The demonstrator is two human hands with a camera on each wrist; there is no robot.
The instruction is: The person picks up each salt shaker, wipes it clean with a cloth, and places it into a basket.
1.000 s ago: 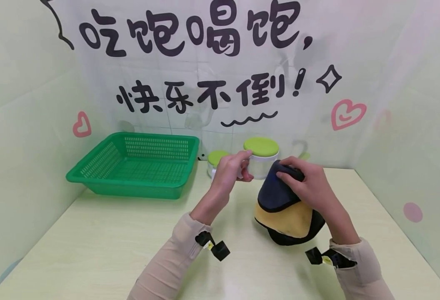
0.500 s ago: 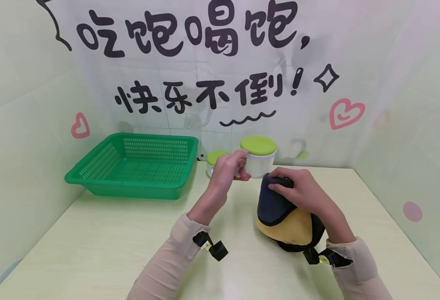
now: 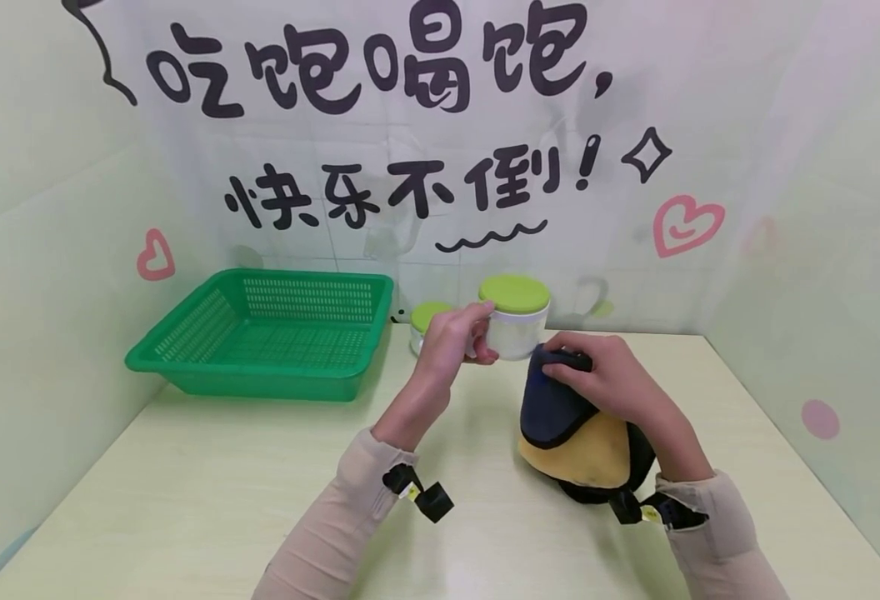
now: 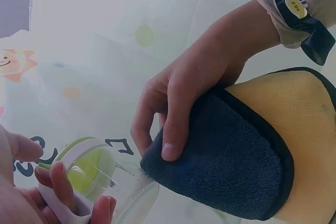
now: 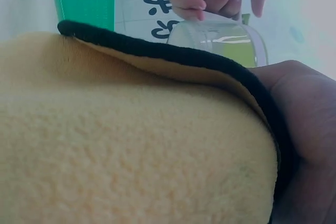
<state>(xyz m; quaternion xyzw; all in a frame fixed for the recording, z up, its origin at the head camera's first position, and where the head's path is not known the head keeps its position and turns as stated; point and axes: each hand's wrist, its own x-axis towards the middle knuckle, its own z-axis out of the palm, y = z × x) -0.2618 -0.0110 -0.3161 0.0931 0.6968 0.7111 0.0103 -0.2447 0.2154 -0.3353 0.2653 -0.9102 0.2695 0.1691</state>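
My left hand point(image 3: 451, 342) grips the white handle point(image 4: 71, 203) of a clear jar point(image 3: 517, 333) with a lime-green lid point(image 3: 515, 294). The left wrist view shows its fingers curled through the handle. My right hand point(image 3: 608, 371) pinches a folded cleaning cloth point(image 3: 556, 408), navy on one face and yellow on the other, with black edging. The cloth hangs down from the fingers, its navy corner close to the jar's lower right side. In the right wrist view the cloth's yellow face point(image 5: 136, 150) fills most of the picture and hides part of the jar.
A smaller jar point(image 3: 427, 318) with a green lid stands behind my left hand, partly hidden by it. At the back left of the pale tabletop point(image 3: 207, 492) sits a green plastic basket point(image 3: 260, 385). A printed sheet point(image 3: 410, 142) covers the back wall.
My right hand has lowered the cloth a little, so its top sits lower beside the jar. The left hand keeps its hold on the jar handle. The head view has shifted slightly.
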